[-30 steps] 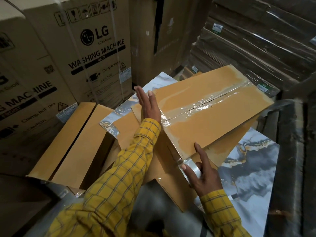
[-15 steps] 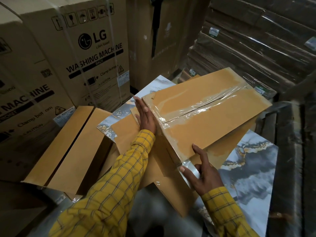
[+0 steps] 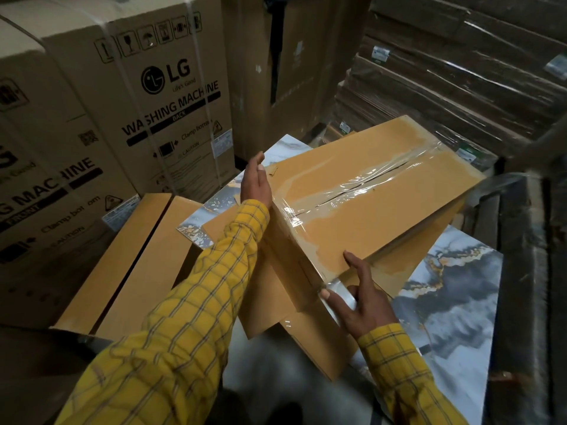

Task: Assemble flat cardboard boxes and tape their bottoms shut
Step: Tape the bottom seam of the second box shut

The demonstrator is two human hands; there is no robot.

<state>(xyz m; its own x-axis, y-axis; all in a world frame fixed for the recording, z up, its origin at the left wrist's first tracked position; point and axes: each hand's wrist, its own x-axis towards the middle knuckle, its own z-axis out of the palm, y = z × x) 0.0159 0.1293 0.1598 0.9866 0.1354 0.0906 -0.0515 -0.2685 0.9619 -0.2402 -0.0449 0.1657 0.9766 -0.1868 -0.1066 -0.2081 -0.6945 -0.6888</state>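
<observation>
An assembled tan cardboard box lies bottom up on flat cardboard sheets, tilted, with clear tape running along its centre seam and down the near end. My left hand presses flat with straight fingers against the box's left end wall. My right hand holds a roll of clear tape at the box's near corner, thumb on the roll and index finger lying on the box top.
Another tan box with an untaped seam stands at the left. A marble-patterned surface lies under the sheets. Tall LG washing machine cartons stand behind left. Wrapped stacks of flat cardboard fill the back right.
My left hand slid from the top left edge of the box down onto its left end wall. My right hand with the tape roll stayed at the near corner.
</observation>
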